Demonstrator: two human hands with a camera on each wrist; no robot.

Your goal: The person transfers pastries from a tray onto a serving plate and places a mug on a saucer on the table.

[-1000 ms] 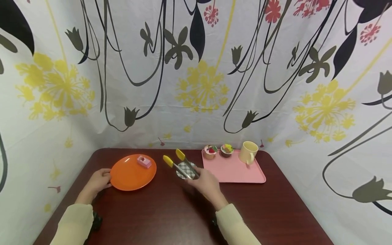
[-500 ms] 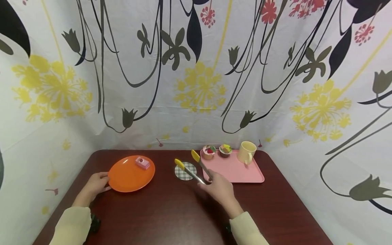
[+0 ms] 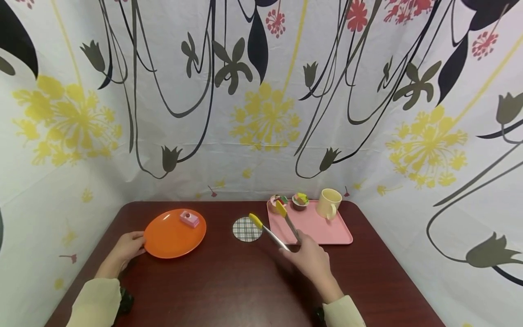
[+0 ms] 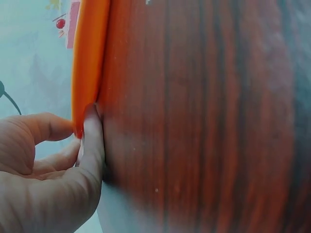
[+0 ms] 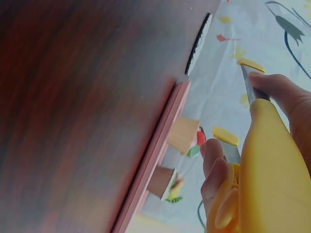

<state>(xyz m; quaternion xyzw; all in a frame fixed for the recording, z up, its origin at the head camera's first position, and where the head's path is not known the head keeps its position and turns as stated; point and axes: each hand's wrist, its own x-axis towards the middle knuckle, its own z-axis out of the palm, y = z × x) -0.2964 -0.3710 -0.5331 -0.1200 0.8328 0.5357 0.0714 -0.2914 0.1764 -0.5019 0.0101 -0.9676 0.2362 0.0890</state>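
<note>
My left hand (image 3: 127, 247) pinches the near-left rim of an orange plate (image 3: 171, 240), thumb above and fingers under the edge in the left wrist view. A small pink cake slice (image 3: 189, 219) sits on the plate. In my right hand (image 3: 311, 259) I hold tongs (image 3: 269, 234) with yellow tips and, in the right wrist view, a yellow handle (image 5: 277, 174). The tong arms are spread, nothing between them. Their tips hover between a round checked coaster (image 3: 247, 230) and a pink tray (image 3: 318, 232), one tip overlapping the pink-topped cupcake (image 3: 274, 207).
On the tray also stand a second cupcake (image 3: 300, 202) with yellow topping and a cream mug (image 3: 329, 202). The dark brown table (image 3: 212, 290) meets a floral curtain (image 3: 196, 127) at the back and sides.
My right hand has moved right and a little nearer with the spread tongs, from over the coaster toward the tray. The left hand keeps its hold on the plate.
</note>
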